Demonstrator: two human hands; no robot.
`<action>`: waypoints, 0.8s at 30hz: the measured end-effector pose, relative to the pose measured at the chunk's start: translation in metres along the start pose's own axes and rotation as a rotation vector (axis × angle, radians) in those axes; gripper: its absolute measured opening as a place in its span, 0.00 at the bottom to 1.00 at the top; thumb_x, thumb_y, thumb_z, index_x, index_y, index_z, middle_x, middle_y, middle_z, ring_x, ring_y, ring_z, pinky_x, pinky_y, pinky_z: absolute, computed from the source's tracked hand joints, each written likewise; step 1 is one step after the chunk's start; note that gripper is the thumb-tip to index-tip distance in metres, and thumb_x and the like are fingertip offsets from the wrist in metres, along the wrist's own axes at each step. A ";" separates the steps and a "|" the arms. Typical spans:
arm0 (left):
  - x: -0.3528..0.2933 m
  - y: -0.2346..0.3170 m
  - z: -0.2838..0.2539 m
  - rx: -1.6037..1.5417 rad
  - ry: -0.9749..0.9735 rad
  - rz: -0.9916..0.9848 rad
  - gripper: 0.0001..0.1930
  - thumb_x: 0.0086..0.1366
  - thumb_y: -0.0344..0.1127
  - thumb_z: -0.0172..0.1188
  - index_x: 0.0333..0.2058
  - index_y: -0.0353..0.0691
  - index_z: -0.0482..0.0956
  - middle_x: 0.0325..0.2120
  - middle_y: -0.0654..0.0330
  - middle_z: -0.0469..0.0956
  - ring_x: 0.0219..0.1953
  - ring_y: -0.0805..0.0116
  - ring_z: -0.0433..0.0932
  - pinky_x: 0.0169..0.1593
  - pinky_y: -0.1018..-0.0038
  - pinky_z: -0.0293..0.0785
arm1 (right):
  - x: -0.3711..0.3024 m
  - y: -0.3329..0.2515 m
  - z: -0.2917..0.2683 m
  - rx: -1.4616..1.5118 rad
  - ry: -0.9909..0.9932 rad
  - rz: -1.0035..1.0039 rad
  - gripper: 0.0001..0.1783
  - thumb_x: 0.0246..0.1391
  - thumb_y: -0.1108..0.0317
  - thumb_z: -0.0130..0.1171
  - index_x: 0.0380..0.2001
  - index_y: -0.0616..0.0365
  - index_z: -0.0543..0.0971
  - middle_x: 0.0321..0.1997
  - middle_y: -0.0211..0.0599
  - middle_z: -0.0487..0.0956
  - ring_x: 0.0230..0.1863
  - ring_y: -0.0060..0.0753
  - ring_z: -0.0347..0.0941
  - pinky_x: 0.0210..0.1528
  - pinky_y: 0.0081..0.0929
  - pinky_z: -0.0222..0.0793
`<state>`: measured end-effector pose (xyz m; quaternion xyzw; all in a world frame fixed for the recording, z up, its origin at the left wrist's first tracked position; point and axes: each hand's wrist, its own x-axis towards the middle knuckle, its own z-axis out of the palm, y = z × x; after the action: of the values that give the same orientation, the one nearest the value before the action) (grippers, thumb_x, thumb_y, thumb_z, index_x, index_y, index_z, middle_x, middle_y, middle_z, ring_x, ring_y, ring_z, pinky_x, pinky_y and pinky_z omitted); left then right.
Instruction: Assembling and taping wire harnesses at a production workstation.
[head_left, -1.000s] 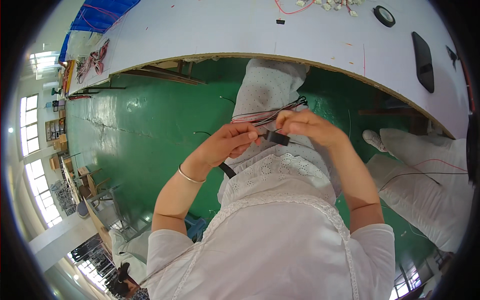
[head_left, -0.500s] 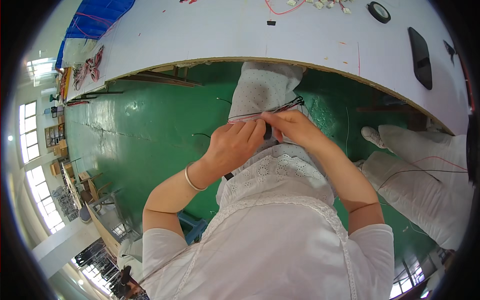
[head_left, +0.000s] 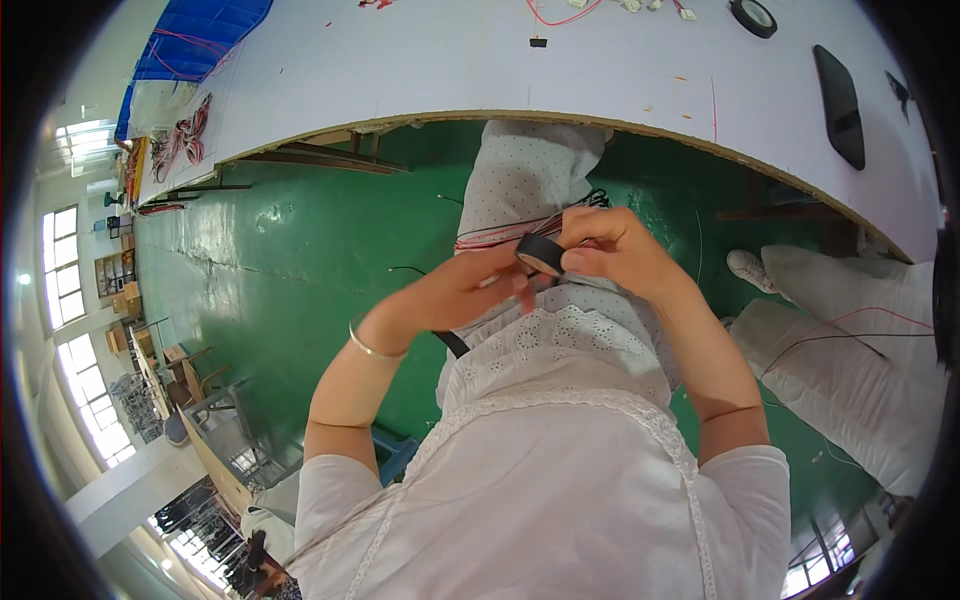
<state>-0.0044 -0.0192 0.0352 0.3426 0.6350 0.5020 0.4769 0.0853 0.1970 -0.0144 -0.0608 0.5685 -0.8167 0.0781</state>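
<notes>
My right hand (head_left: 612,252) grips a small black roll of tape (head_left: 540,253) in front of my chest. My left hand (head_left: 462,292) meets it from the left, its fingers closed on a thin bundle of red and black wires (head_left: 510,232) that runs across my lap. The fingertips of both hands touch at the roll. A thin bangle circles my left wrist.
A long white worktable (head_left: 500,70) curves across the top, with loose red wires, a black tape roll (head_left: 752,16) and a flat black object (head_left: 840,90) on it. Green floor lies below. Another person's white-clad legs and shoe (head_left: 800,290) are at my right.
Both hands stay together over my lap with the wire bundle; the black tape roll now shows more plainly between the fingers.
</notes>
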 end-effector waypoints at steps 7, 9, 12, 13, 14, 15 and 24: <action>0.009 0.016 0.015 -0.272 0.108 -0.217 0.09 0.68 0.27 0.44 0.41 0.35 0.74 0.29 0.67 0.73 0.32 0.73 0.73 0.39 0.76 0.71 | -0.008 -0.013 -0.020 -0.179 -0.007 -0.057 0.09 0.52 0.70 0.66 0.37 0.60 0.85 0.30 0.24 0.74 0.33 0.16 0.66 0.35 0.21 0.62; 0.007 -0.002 0.001 -0.419 0.034 -0.317 0.10 0.69 0.32 0.43 0.37 0.35 0.73 0.24 0.70 0.64 0.26 0.78 0.60 0.31 0.78 0.58 | -0.013 -0.011 -0.022 -0.290 -0.170 -0.260 0.08 0.52 0.68 0.66 0.35 0.59 0.84 0.32 0.26 0.75 0.34 0.17 0.68 0.36 0.20 0.63; 0.009 0.006 0.001 -0.460 0.023 -0.385 0.10 0.68 0.36 0.47 0.32 0.35 0.72 0.18 0.72 0.56 0.19 0.82 0.50 0.23 0.80 0.46 | -0.017 -0.007 -0.016 -0.547 -0.050 -0.300 0.08 0.54 0.64 0.65 0.31 0.58 0.83 0.33 0.27 0.78 0.33 0.20 0.72 0.36 0.21 0.65; 0.010 0.012 0.003 -0.357 0.091 -0.354 0.09 0.67 0.36 0.52 0.31 0.36 0.71 0.18 0.72 0.57 0.19 0.82 0.52 0.22 0.80 0.48 | -0.018 -0.010 -0.011 -0.545 -0.048 -0.302 0.08 0.54 0.64 0.65 0.31 0.58 0.83 0.33 0.27 0.78 0.33 0.20 0.72 0.36 0.21 0.65; 0.011 0.013 0.004 -0.354 0.091 -0.358 0.09 0.67 0.36 0.52 0.31 0.36 0.71 0.18 0.72 0.57 0.19 0.82 0.52 0.22 0.80 0.48 | -0.020 -0.013 -0.007 -0.392 0.122 -0.080 0.08 0.55 0.64 0.64 0.30 0.59 0.82 0.30 0.29 0.76 0.31 0.20 0.70 0.35 0.21 0.65; 0.011 0.014 0.005 -0.019 0.117 -0.191 0.08 0.64 0.34 0.56 0.30 0.36 0.71 0.18 0.71 0.60 0.18 0.80 0.56 0.22 0.80 0.52 | -0.021 -0.018 -0.003 -0.234 0.287 0.141 0.09 0.56 0.64 0.64 0.30 0.59 0.81 0.28 0.30 0.75 0.30 0.20 0.68 0.35 0.21 0.65; 0.026 0.002 0.015 1.143 0.267 0.421 0.07 0.57 0.29 0.63 0.31 0.38 0.73 0.21 0.59 0.74 0.20 0.64 0.75 0.20 0.71 0.67 | 0.003 -0.018 0.015 -0.510 0.269 0.311 0.14 0.59 0.58 0.62 0.31 0.59 0.83 0.19 0.26 0.72 0.22 0.17 0.60 0.25 0.20 0.56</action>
<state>0.0020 0.0096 0.0300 0.5958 0.7762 0.2045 0.0254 0.0843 0.1890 0.0074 0.1176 0.7626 -0.6269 0.1081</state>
